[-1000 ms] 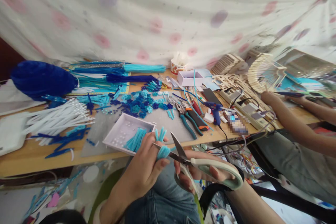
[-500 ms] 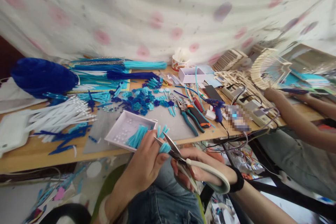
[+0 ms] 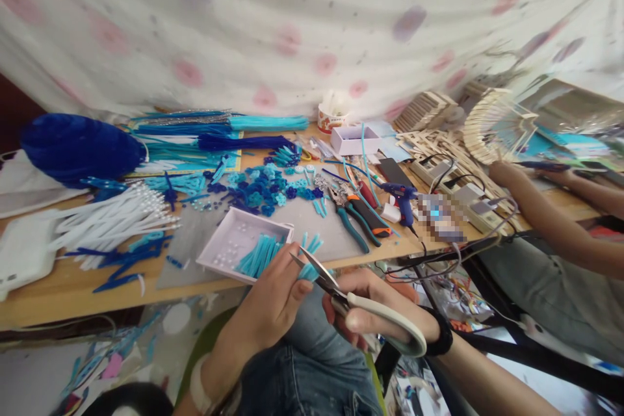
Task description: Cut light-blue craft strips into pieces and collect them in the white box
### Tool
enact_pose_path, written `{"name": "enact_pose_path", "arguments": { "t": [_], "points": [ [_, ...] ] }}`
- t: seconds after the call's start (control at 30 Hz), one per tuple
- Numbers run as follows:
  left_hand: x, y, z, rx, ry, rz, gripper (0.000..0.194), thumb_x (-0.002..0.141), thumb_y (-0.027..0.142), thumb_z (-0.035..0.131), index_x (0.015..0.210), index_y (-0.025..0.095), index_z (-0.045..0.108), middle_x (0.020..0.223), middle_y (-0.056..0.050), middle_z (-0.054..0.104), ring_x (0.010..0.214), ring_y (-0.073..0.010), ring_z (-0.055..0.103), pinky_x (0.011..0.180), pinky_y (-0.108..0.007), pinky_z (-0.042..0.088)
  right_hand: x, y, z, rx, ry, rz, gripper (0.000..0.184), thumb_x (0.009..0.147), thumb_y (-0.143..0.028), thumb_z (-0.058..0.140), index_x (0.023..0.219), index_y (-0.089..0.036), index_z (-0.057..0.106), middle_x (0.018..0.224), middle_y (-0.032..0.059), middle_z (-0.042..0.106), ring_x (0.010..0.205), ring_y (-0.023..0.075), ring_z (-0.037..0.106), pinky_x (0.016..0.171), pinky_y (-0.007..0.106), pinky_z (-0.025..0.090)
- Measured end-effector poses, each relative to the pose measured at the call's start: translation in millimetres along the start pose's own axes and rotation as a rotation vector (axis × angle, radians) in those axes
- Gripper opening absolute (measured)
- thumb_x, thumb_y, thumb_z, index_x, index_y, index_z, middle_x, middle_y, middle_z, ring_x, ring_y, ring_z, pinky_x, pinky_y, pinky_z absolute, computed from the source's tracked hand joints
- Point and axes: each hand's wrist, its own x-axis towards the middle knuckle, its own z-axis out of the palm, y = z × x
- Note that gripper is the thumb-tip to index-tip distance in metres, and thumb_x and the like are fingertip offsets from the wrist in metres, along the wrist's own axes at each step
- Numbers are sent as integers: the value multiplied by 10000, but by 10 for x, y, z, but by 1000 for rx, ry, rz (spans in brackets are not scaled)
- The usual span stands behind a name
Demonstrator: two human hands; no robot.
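My left hand (image 3: 270,302) is closed around a small bunch of light-blue pipe cleaners (image 3: 308,270), their ends poking out past the fingers. In my right hand (image 3: 363,305) are scissors (image 3: 385,322) with off-white handles. Their blades are parted and lie at the bunch, near my left fingertips. Just behind my left hand sits a shallow pale box (image 3: 214,253) with white beads and cut light-blue pipe cleaner pieces (image 3: 258,255). More cut pieces (image 3: 312,244) lie on the grey mat past the blades.
Blue pipe cleaner flowers (image 3: 263,185) cover the mat's middle. Pliers (image 3: 351,227), a blue glue gun (image 3: 402,201) and a power strip (image 3: 453,188) stand to the right. White bead-tipped stems (image 3: 121,214) lie left. A co-worker's arm (image 3: 546,221) reaches in at far right.
The scissor blades have opened less wide, and the bunch's ends near them look more spread. Both hands stay in nearly the same place.
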Motion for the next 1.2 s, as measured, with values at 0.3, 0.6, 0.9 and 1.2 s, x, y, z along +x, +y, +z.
{"name": "enact_pose_path", "arguments": {
  "t": [0.3,0.6,0.9,1.2],
  "points": [
    [60,51,38,-82,120,32,632,1005,590,244,1243,147,627,1160,-172,676,1151,-302,601,1045,-462,439,55,-47,93,-56,72,60,409,793,-500,765,697,-149,578,490,-54,534,371,52,462,347,135,378],
    [44,48,93,-91,171,-8,605,1002,599,252,1177,172,644,1153,-155,700,1070,-283,643,992,-407,474,88,-5,93,-65,83,11,403,782,-488,778,670,-153,584,463,-72,500,370,55,462,339,133,364],
    [50,34,107,-104,145,4,608,1010,584,259,1244,153,618,1155,-159,721,1132,-287,649,1019,-394,463,69,76,51,-78,65,-14,436,808,-530,743,661,-166,552,463,-76,468,353,60,436,323,144,330],
    [46,137,260,-293,381,-289,644,940,716,300,918,204,689,964,-124,730,918,-269,664,875,-417,525,-25,-66,-32,-301,-33,-207,707,687,-746,726,1031,-137,626,905,53,607,784,186,540,701,296,444]
  ]
}}
